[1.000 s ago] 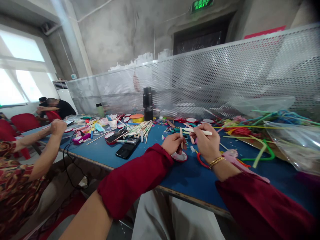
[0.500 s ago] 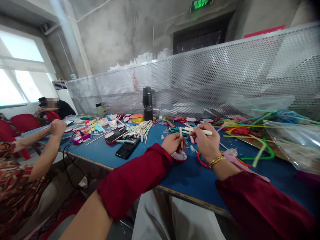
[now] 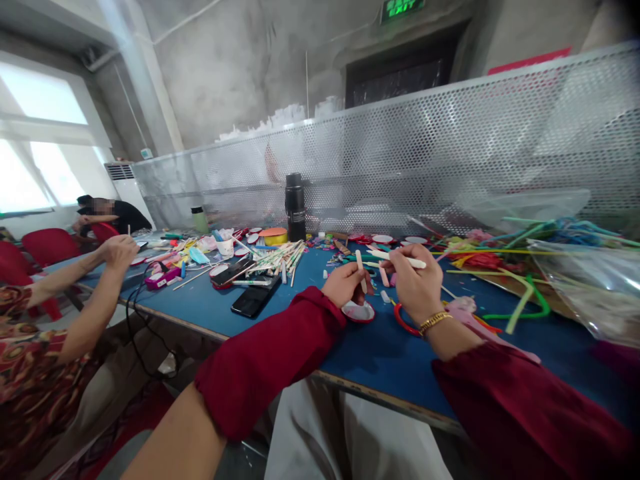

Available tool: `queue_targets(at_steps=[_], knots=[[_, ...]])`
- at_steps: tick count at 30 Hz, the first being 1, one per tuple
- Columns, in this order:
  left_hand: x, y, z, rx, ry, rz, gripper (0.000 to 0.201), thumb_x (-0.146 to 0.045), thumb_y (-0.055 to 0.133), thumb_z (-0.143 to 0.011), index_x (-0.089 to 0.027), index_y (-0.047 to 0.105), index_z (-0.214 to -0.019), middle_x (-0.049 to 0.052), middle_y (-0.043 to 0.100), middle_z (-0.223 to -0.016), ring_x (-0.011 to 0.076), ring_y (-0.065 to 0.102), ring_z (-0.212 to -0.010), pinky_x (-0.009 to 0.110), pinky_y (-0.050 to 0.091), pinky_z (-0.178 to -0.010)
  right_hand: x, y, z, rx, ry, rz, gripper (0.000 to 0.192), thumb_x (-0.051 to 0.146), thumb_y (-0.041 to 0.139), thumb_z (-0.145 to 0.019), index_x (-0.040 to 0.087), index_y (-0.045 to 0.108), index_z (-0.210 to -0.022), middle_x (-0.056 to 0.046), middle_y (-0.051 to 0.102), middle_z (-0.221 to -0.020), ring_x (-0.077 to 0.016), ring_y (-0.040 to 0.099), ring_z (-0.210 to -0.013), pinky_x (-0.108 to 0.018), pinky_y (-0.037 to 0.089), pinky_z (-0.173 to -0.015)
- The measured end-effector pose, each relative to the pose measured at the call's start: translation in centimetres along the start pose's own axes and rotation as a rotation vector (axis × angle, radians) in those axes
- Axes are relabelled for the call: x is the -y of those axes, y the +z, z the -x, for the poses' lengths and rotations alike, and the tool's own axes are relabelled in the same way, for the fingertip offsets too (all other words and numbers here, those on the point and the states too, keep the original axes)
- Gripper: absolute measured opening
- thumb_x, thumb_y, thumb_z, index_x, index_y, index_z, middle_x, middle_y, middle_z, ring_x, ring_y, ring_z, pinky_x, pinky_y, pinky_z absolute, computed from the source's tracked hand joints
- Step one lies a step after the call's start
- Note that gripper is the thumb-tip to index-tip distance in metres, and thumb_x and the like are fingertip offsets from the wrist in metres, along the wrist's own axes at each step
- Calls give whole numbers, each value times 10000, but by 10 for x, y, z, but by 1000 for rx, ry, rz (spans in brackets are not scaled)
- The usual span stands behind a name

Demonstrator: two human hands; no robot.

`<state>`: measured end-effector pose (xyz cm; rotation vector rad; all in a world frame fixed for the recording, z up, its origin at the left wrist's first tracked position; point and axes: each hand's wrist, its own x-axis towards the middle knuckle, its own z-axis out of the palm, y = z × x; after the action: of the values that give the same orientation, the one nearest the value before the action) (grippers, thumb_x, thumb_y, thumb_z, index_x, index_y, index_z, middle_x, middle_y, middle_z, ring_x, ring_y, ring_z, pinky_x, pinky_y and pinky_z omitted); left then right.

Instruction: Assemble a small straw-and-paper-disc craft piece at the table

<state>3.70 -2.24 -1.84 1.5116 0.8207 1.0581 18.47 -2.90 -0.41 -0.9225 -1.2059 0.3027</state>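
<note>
Upright between the fingers of my left hand (image 3: 344, 285) is a short, flat, cream-coloured stick (image 3: 359, 264). My right hand (image 3: 417, 283) grips a slim off-white pen-like tool (image 3: 416, 264), its tip pointing left toward the stick with a small gap between them. The tool's exact kind cannot be made out. Directly under my left hand lies a small red-rimmed white dish (image 3: 361, 314), partly covered by the fingers. A red loop-shaped handle (image 3: 404, 321) rests on the table beside my right wrist.
On the blue table (image 3: 300, 277) stand a black bottle (image 3: 295, 208) and many paper sticks (image 3: 280, 260). A black phone (image 3: 253, 300) lies left of my arm. Pipe cleaners (image 3: 543, 300) and a plastic bag (image 3: 580, 280) lie right. A co-worker's hands (image 3: 120, 250) work at far left.
The tool's tip has drawn back slightly from the stick, which now leans a little to the left at its top. The co-worker's hands have shifted to the right.
</note>
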Motion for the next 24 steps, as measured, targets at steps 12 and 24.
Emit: queue_targets(at_steps=[12,24], knots=[[5,-2,-5,-74,49,-52,203,-247,423,-999,-173,543,-852,-19,614,-618,93,514,-411,219,417,-447,13,1,4,60,-8,-113,78,321,639,-791,245,623,-780,-8,668,-669,-198,648,-611,-347,515,-608],[2,0,-1,-38,-9,-31,205,-307,474,-999,-176,523,-850,-19,620,-611,98,488,-370,228,402,-430,6,1,6,165,-34,-61,138,358,644,-854,247,619,-775,-2,688,-675,-182,620,-593,-331,477,-579]])
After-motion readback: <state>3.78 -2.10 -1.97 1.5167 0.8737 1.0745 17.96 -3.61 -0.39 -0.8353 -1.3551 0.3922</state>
